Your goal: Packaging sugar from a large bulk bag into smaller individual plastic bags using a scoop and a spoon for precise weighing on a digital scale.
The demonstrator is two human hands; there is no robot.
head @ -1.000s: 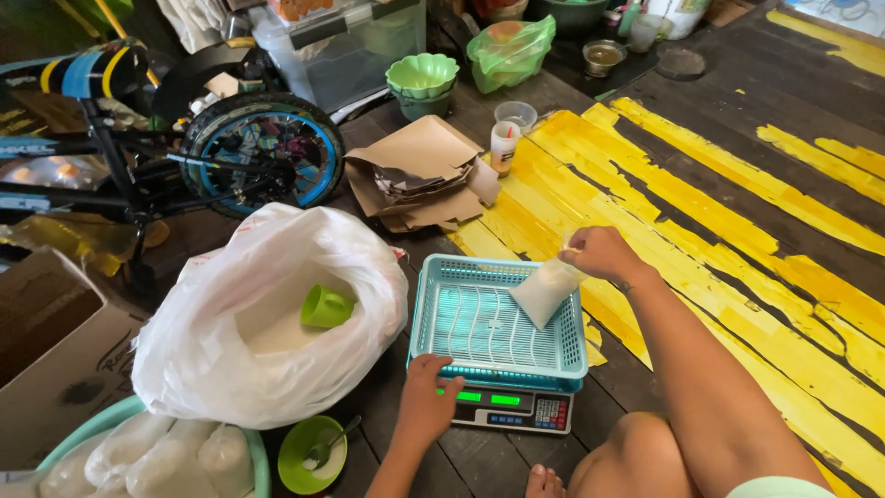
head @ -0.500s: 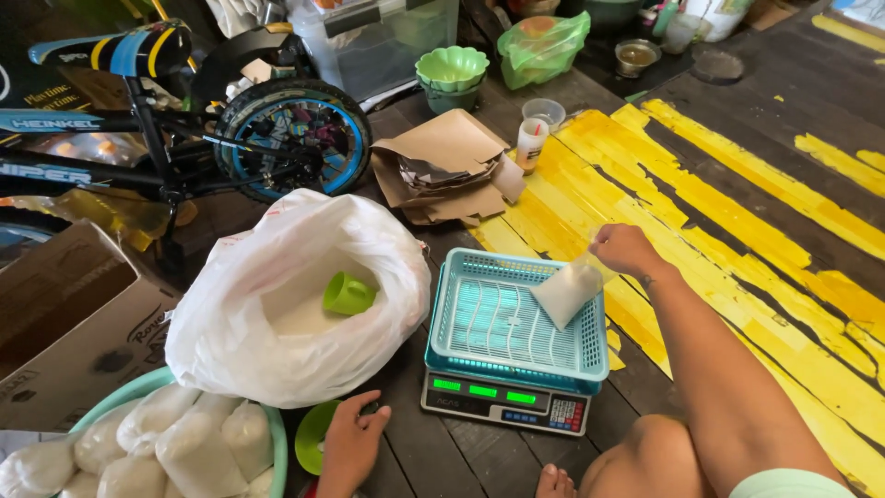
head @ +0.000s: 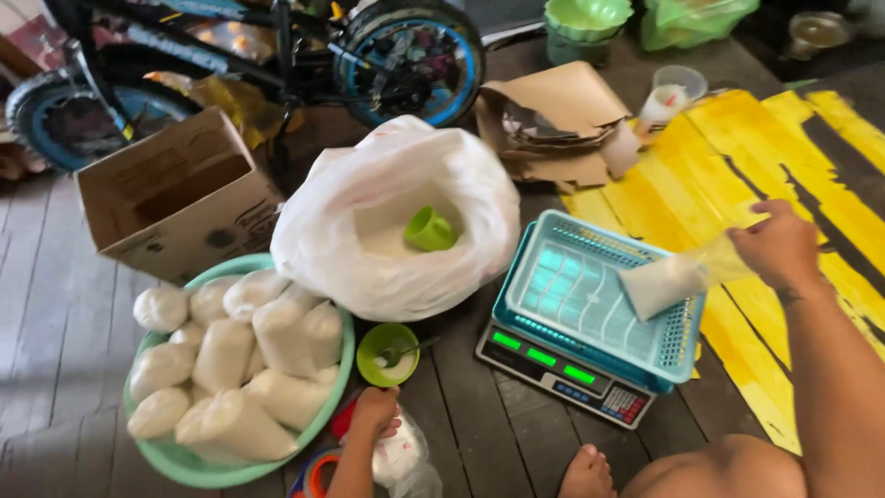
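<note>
The large white sack of powder lay open with a green cup inside; beside it the green basin held many filled white bags; the blue basket sat on the digital scale. The right hand pinched the small filled bag by its top and held it over the basket's right side, as a second earlier. The left hand had left the scale's front and now rested, fingers curled, on a clump of thin plastic bags near the small green bowl; whether it gripped them I cannot tell.
</note>
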